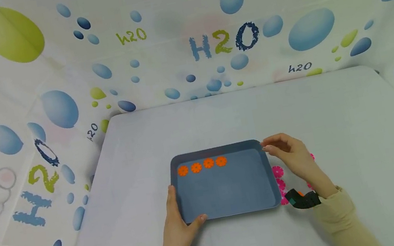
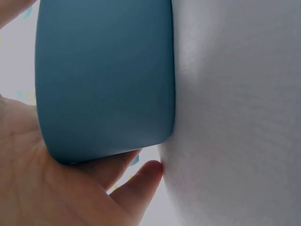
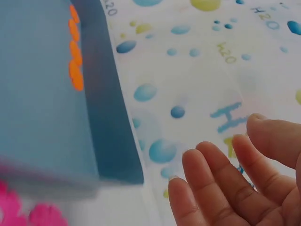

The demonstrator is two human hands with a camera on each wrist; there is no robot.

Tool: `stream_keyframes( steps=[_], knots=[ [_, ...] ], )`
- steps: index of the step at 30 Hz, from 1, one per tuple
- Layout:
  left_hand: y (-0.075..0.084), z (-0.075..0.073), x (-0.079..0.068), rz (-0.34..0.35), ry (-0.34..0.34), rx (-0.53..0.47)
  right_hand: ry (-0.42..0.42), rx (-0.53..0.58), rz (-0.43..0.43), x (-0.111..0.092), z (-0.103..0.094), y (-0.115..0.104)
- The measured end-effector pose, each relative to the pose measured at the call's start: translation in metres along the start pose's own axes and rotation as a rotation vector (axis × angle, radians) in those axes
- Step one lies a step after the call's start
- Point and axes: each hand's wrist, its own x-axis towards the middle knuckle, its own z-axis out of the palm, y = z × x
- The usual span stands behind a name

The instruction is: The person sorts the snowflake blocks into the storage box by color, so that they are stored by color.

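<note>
The grey-blue tray (image 1: 228, 190) is found on the counter (image 1: 123, 197), at lower centre of the head frame, with its long axis laid left to right. Its lower left corner is gripped by the left hand (image 1: 180, 233), the thumb being set at the near edge and the fingers along the left wall. The right hand (image 1: 294, 156) is noted at the upper right corner, its fingers loosely bent and nothing seen in them; contact with the rim cannot be confirmed. Four orange pieces (image 1: 209, 163) are set in a row inside the far wall, roughly parallel to the long axis, towards the left end. The governing relation is judged to be along that axis: bare tray floor is left between the row's right end and the right hand. Pink pieces (image 1: 278, 171), partly hidden, are located just beyond the right wall, nearer the right hand.
</note>
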Motion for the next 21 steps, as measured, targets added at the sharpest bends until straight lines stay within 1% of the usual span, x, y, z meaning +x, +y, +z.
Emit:
stream_keyframes(
  steps=[4,6,12,15,21],
  knots=[
    [0.0,0.0,0.0,0.001,-0.003,0.002,0.025,-0.108,0.044,-0.024,-0.009,0.006],
    [0.0,-0.001,0.0,0.002,-0.002,0.002,0.021,-0.15,0.092,-0.035,-0.011,0.008],
    [0.0,0.0,0.0,0.006,-0.006,0.006,-0.003,-0.2,0.21,-0.067,-0.011,0.019],
    [0.0,0.0,0.0,0.007,-0.005,0.008,-0.002,-0.238,0.227,-0.077,-0.01,0.023],
    [0.0,0.0,-0.001,0.008,-0.004,-0.003,0.003,-0.35,0.203,-0.087,-0.005,0.027]
  ],
)
